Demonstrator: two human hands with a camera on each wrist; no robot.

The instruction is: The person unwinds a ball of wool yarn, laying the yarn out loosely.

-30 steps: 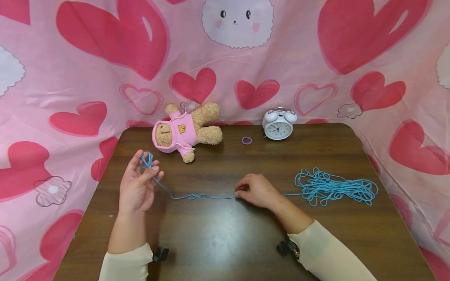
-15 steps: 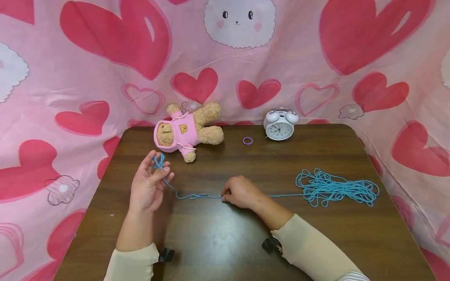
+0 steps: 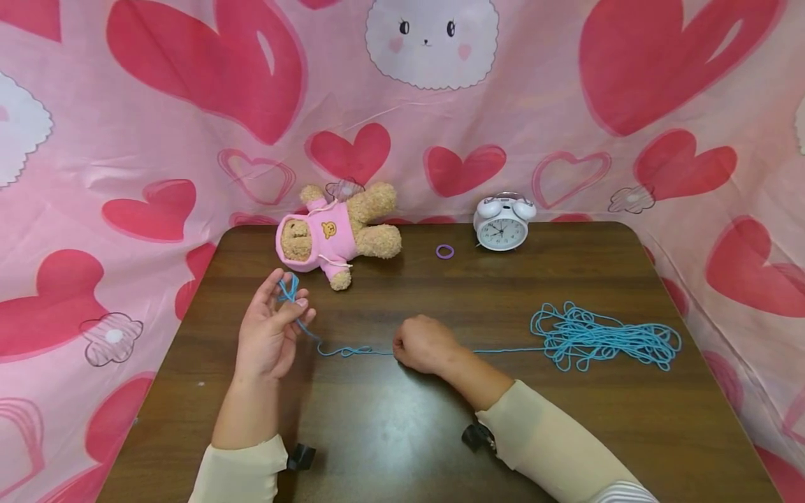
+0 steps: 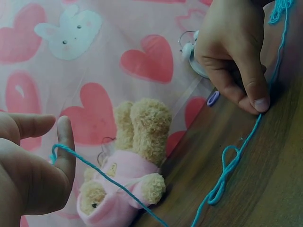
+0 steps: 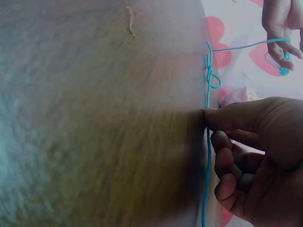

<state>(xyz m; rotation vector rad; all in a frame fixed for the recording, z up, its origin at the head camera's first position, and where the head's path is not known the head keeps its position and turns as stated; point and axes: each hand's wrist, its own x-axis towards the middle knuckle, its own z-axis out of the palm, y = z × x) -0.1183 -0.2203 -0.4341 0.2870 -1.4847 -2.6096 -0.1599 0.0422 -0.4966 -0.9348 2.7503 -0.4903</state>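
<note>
A thin blue yarn runs across the table from a loose heap (image 3: 610, 339) on the right to my left hand (image 3: 267, 335). That hand is raised palm up and holds a small bundle of yarn loops (image 3: 288, 287) between thumb and fingers. My right hand (image 3: 424, 346), low over the table's middle, pinches the strand between thumb and forefinger, as the right wrist view shows at the thumb tip (image 5: 215, 117). Between the hands the strand sags to the tabletop, where a small twisted loop (image 4: 225, 177) lies just left of the right hand's fingertips.
Behind my left hand a teddy bear in a pink hoodie (image 3: 333, 234) lies on its back. A purple hair tie (image 3: 444, 251) and a white alarm clock (image 3: 503, 227) are at the brown table's (image 3: 566, 419) back edge, before a pink heart-print cloth (image 3: 402, 126).
My right hand has moved left along the strand, nearer the twisted loop, and its fingers have drawn in. My left hand has shifted a little to the right, still holding the bundle.
</note>
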